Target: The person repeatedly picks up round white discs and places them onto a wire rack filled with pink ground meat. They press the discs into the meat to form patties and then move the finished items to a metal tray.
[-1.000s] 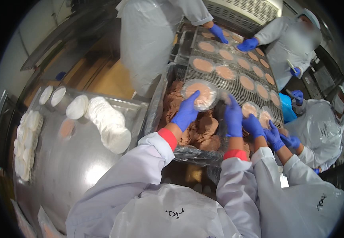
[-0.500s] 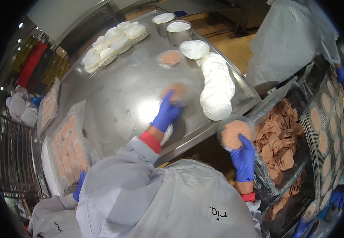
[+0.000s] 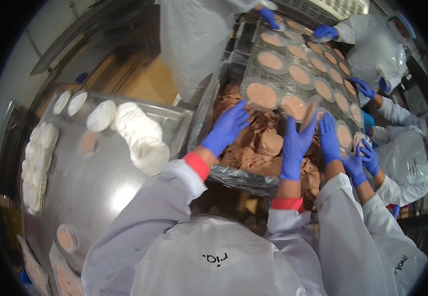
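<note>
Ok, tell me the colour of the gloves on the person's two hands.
Blue on both the left hand and right hand, with red cuffs below; the head view shows it.

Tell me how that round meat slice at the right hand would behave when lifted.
The slice at the right hand stands tilted and looks thin, so it is probably floppy and light. It likely tears easily, being soft like the pile of slices beneath. Against gloves it may be slippery.
</note>
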The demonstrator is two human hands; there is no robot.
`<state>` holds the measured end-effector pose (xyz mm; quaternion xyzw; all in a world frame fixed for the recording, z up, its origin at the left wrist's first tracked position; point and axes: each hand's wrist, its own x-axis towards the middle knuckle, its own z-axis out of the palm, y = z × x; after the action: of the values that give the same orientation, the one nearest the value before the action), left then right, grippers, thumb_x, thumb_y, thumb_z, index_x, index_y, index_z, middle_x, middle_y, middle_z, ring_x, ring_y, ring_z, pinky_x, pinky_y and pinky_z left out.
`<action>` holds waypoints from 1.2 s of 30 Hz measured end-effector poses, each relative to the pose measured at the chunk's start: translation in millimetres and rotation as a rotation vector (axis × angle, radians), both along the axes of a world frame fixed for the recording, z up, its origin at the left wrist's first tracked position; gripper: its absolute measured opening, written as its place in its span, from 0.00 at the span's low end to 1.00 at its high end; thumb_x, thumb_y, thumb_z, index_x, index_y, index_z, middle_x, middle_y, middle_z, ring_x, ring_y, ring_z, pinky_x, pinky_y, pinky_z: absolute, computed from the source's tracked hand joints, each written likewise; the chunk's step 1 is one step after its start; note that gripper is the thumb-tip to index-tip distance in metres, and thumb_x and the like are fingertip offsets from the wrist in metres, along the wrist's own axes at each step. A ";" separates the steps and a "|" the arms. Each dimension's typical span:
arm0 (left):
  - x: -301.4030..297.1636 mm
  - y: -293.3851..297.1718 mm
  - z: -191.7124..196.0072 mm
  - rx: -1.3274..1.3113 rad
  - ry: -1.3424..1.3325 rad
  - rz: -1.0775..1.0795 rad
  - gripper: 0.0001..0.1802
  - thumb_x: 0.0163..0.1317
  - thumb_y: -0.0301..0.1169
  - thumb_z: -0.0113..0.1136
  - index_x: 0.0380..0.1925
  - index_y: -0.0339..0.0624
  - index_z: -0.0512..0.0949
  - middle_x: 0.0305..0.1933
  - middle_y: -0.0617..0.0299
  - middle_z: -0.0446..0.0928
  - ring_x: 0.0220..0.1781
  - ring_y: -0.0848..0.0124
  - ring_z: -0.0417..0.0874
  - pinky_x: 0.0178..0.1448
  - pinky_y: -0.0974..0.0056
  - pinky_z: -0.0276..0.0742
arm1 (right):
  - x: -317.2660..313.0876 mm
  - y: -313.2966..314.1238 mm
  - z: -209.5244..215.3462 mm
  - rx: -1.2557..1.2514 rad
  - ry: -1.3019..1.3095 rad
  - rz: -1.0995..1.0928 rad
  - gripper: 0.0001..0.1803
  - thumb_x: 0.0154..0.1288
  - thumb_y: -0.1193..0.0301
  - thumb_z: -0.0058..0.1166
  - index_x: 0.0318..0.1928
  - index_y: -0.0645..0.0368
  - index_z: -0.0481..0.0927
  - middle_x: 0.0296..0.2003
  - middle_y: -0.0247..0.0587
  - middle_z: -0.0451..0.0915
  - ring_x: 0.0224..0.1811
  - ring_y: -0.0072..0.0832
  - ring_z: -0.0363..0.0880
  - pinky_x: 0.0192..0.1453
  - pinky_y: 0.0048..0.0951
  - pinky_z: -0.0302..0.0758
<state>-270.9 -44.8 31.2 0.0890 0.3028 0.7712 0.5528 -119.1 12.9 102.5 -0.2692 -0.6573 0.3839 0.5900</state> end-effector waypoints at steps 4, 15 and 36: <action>24.8 57.7 -7.0 0.008 -0.125 -0.034 0.21 0.57 0.35 0.54 0.47 0.38 0.64 0.51 0.54 0.65 0.52 0.64 0.68 0.56 0.61 0.67 | 8.3 70.4 -45.7 0.460 -1.042 -0.438 0.35 0.50 0.72 0.50 0.61 0.55 0.55 0.60 0.49 0.55 0.63 0.45 0.53 0.65 0.43 0.50; 12.0 -89.2 -13.4 -0.090 1.568 0.436 0.22 0.51 0.19 0.48 0.50 0.33 0.67 0.49 0.53 0.71 0.52 0.60 0.71 0.58 0.63 0.64 | -10.9 -55.1 -50.4 -1.287 0.819 0.832 0.33 0.59 0.53 0.46 0.59 0.57 0.56 0.59 0.47 0.58 0.60 0.43 0.58 0.61 0.52 0.56; -25.2 -8.2 -18.6 0.115 0.145 0.212 0.17 0.62 0.32 0.42 0.49 0.37 0.68 0.47 0.58 0.72 0.47 0.68 0.74 0.51 0.66 0.71 | 7.8 60.3 -31.2 0.427 -1.037 -0.415 0.44 0.40 0.69 0.60 0.61 0.52 0.54 0.61 0.48 0.53 0.64 0.52 0.45 0.66 0.44 0.46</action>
<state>-296.1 -53.0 12.6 0.1436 0.3047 0.8330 0.4389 -111.3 73.2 71.3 -0.4198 -0.8558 -0.0613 0.2959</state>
